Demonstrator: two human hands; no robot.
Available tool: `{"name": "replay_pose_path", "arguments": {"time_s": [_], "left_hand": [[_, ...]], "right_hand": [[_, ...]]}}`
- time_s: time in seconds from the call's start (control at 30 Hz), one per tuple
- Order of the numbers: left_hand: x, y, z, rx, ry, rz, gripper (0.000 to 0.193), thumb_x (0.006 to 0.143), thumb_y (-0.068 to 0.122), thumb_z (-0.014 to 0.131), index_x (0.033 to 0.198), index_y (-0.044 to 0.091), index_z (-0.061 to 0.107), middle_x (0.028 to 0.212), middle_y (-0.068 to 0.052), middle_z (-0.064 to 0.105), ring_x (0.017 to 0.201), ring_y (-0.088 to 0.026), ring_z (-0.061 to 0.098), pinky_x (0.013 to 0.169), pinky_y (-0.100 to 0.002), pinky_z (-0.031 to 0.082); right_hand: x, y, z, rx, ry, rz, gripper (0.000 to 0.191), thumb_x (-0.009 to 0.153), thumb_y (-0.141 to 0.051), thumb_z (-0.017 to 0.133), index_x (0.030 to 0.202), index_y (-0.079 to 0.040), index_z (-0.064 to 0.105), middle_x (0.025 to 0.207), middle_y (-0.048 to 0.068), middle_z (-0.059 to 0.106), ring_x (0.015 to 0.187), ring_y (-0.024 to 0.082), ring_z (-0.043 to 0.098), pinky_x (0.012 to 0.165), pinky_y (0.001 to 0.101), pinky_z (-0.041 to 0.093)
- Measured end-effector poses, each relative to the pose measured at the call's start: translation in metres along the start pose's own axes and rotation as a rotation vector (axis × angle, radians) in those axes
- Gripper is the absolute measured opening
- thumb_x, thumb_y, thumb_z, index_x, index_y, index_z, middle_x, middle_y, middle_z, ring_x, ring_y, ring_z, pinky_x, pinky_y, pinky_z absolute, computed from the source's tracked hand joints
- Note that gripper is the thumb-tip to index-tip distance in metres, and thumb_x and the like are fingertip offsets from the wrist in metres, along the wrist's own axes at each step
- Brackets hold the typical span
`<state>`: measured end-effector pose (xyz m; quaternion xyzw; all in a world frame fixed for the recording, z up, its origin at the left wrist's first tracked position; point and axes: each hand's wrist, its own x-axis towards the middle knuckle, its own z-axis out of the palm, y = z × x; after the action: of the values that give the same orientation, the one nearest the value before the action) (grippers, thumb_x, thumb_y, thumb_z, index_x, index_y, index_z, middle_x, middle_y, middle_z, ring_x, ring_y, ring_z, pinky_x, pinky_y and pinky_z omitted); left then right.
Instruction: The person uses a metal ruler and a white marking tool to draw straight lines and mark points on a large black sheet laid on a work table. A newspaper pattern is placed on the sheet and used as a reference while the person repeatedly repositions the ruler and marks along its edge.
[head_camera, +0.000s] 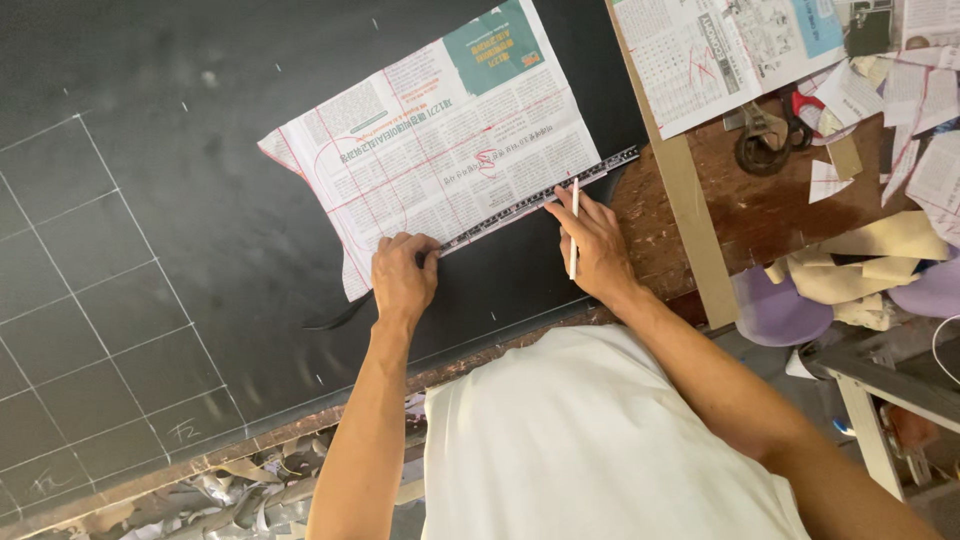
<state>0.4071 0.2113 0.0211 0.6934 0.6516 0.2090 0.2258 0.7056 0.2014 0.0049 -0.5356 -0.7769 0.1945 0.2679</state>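
Firmly press your left hand (403, 277) flat on the ruler (540, 198); right hand (592, 245), pinching the chalk pencil (574, 228), traces the newspaper pattern (440, 140) edge.

This looks like a tailoring or pattern-cutting workshop. A wide sheet of black cloth (200, 180) marked with a chalked white grid covers a worn brown wooden table (770, 210). A newspaper sheet cut as a pattern (440, 130) lies on the cloth, along with a long black ruler (540, 198). Red-handled metal scissors (765, 135) sit among paper offcuts (880, 100), and crumpled scraps (240, 495) pile under the table's edge.
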Motion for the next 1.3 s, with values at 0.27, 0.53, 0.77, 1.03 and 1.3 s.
{"name": "replay_pose_path", "arguments": {"time_s": [0.27, 0.53, 0.77, 1.03, 1.3], "left_hand": [[0.000, -0.002, 0.000, -0.004, -0.013, -0.013, 0.007, 0.081, 0.007, 0.077, 0.087, 0.011, 0.076, 0.085, -0.006, 0.070, 0.087, -0.031, 0.059, 0.079, -0.044, 0.048], [0.000, -0.002, -0.002, -0.014, -0.010, -0.011, 0.006, 0.081, 0.008, 0.077, 0.086, 0.011, 0.076, 0.085, -0.006, 0.069, 0.087, -0.031, 0.059, 0.080, -0.044, 0.048], [-0.001, -0.001, -0.002, 0.000, 0.004, 0.010, 0.007, 0.081, 0.008, 0.076, 0.087, 0.011, 0.076, 0.087, -0.006, 0.070, 0.088, -0.031, 0.059, 0.080, -0.043, 0.048], [0.001, -0.004, -0.002, -0.054, -0.027, -0.009, 0.005, 0.083, 0.010, 0.076, 0.088, 0.011, 0.076, 0.084, -0.005, 0.071, 0.085, -0.030, 0.060, 0.080, -0.044, 0.048], [0.028, 0.036, 0.043, -0.079, 0.012, 0.031, 0.014, 0.085, 0.021, 0.077, 0.087, 0.008, 0.073, 0.088, -0.011, 0.070, 0.091, -0.034, 0.061, 0.084, -0.046, 0.047]], "right_hand": [[0.000, 0.002, 0.000, 0.007, -0.011, 0.004, 0.047, 0.092, 0.004, 0.058, 0.139, -0.003, 0.059, 0.150, 0.018, 0.057, 0.144, 0.035, 0.047, 0.112, 0.0498, 0.038], [0.003, 0.005, -0.003, 0.053, -0.032, 0.036, 0.052, 0.088, 0.008, 0.057, 0.140, -0.002, 0.059, 0.148, 0.017, 0.059, 0.143, 0.035, 0.049, 0.109, 0.0476, 0.039], [0.013, 0.014, -0.017, 0.120, -0.051, 0.148, 0.053, 0.086, 0.012, 0.055, 0.134, -0.008, 0.065, 0.135, 0.019, 0.064, 0.127, 0.037, 0.059, 0.107, 0.0449, 0.046], [0.016, 0.005, -0.015, 0.105, -0.041, 0.158, 0.051, 0.085, 0.012, 0.056, 0.132, -0.006, 0.066, 0.133, 0.021, 0.065, 0.128, 0.038, 0.060, 0.106, 0.0447, 0.049], [0.019, -0.009, -0.011, 0.063, -0.052, 0.184, 0.056, 0.081, 0.013, 0.056, 0.133, -0.006, 0.064, 0.139, 0.023, 0.062, 0.134, 0.039, 0.055, 0.110, 0.0452, 0.045]]}}
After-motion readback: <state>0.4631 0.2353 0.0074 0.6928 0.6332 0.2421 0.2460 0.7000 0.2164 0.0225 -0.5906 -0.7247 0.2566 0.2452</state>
